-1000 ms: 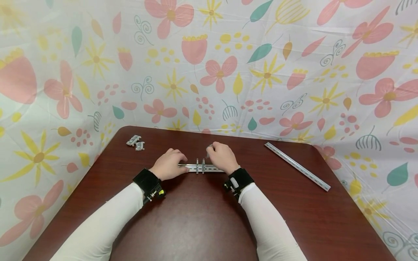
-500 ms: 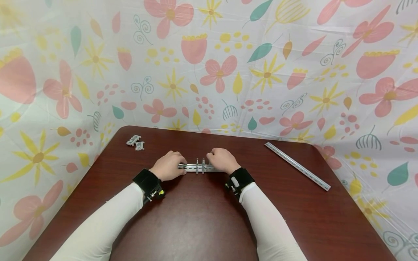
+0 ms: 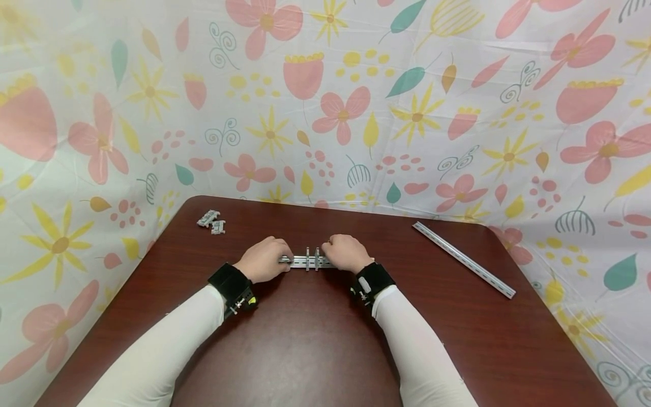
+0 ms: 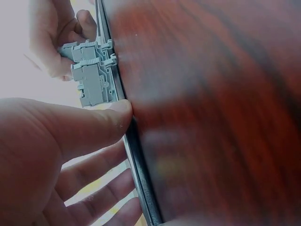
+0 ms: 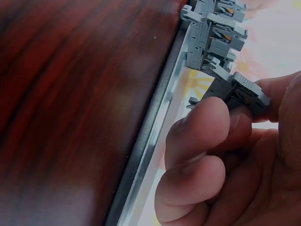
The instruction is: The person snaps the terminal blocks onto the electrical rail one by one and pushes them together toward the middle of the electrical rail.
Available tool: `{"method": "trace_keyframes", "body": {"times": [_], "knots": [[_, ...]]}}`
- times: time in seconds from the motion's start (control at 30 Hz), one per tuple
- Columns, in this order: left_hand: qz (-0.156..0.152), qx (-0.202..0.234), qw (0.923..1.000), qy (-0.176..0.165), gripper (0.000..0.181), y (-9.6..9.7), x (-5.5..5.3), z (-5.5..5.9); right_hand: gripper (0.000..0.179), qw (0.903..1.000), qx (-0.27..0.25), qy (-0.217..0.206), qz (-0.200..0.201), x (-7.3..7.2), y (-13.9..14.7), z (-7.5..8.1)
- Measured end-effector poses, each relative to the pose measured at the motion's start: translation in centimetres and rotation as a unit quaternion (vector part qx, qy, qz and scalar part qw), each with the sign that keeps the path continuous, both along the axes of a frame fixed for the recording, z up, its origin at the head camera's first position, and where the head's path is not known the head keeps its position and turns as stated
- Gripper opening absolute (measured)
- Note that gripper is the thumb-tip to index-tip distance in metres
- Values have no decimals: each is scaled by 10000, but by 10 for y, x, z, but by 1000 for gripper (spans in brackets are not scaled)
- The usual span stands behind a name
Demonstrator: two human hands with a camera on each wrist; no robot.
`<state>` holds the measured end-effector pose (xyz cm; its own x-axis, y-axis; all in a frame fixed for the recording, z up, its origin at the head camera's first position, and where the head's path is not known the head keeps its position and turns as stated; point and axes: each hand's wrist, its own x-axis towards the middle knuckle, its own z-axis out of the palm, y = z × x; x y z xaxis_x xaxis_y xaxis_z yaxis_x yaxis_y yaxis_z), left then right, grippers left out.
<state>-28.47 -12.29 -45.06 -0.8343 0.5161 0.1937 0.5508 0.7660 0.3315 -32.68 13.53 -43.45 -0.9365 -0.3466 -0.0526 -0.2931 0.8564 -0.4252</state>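
A slotted metal DIN rail [image 3: 299, 262] lies crosswise in front of the person. My left hand [image 3: 263, 260] grips its left end, the thumb along the near edge and the fingers behind it in the left wrist view. Two grey terminal blocks [image 4: 94, 84] sit side by side on the rail near its middle. My right hand [image 3: 348, 253] pinches another grey terminal block [image 5: 242, 92] between thumb and fingers. This block is tilted, close over the rail and just right of the two seated ones. In the head view the right hand hides it.
A second, longer-looking DIN rail [image 3: 464, 260] lies slanted on the right of the brown table [image 3: 305, 350]. Loose grey terminal blocks [image 3: 208, 219] lie at the back left. A flowered curtain [image 3: 335, 141] hangs behind the table.
My right hand has come down toward the rail with the terminal block. The left hand's fingers have closed in on the rail's left end.
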Motion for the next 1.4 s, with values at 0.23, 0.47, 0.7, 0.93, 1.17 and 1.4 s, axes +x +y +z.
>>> {"method": "trace_keyframes", "body": {"times": [0.23, 0.47, 0.7, 0.93, 1.17, 1.4], "knots": [[-227, 90, 9996, 123, 13, 0, 1, 2, 40, 9998, 112, -149, 51, 0, 1, -2], [-218, 7, 9997, 130, 15, 3, 2, 4, 40, 9996, 271, -61, 103, 1, 1, -2], [-287, -44, 9994, 175, 17, 3, 1, 3, 38, 9986, 502, -28, 136, 1, -1, -2], [-218, -10, 9997, 118, 17, 3, -1, 1, 41, 9983, 475, 12, 329, -8, 4, -13], [-142, 85, 9998, 80, 16, 3, 1, 1, 44, 9979, 516, -96, 386, 0, -2, -4], [-210, 92, 9995, 222, 15, 2, 1, 0, 49, 9975, 585, -220, 317, 5, -4, -1]]}}
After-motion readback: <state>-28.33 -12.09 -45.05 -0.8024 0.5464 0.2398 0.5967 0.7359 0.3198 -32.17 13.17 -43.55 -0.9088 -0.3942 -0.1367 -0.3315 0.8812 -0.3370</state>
